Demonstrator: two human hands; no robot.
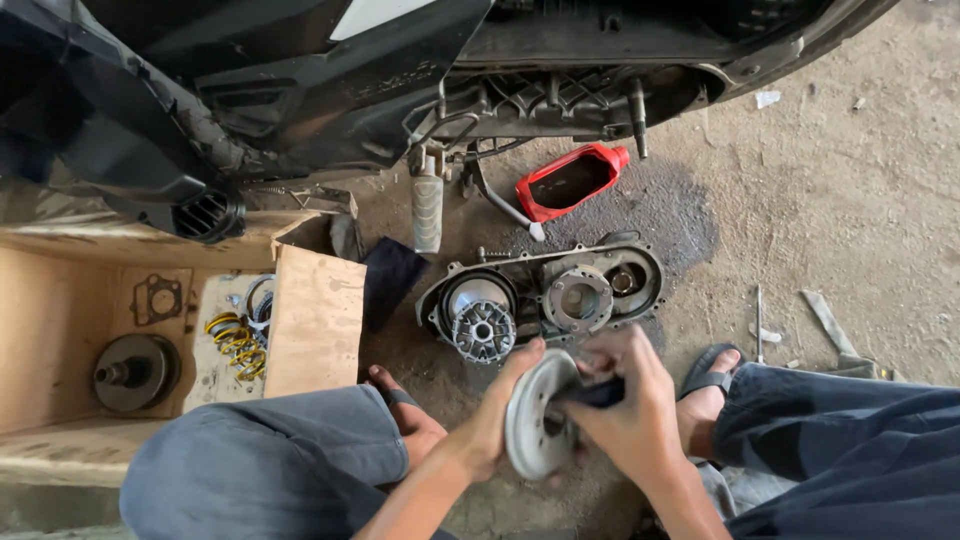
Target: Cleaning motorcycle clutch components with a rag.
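Pulley disc [535, 415] sits on edge between both hands: left hand [497, 415] grips its rim, right hand [630, 400] presses a dark rag [598, 392] against its face. If that left grip slips, it'd probably drop onto the engine cover [545, 295] just beyond.

In front of your hands [575, 410] the engine cover [545, 295] with its metal parts blocks the floor. To the left, the cardboard box [315, 320] flap stands close. On the right, bare concrete floor [850, 220] is open, past the thin rod [759, 322].
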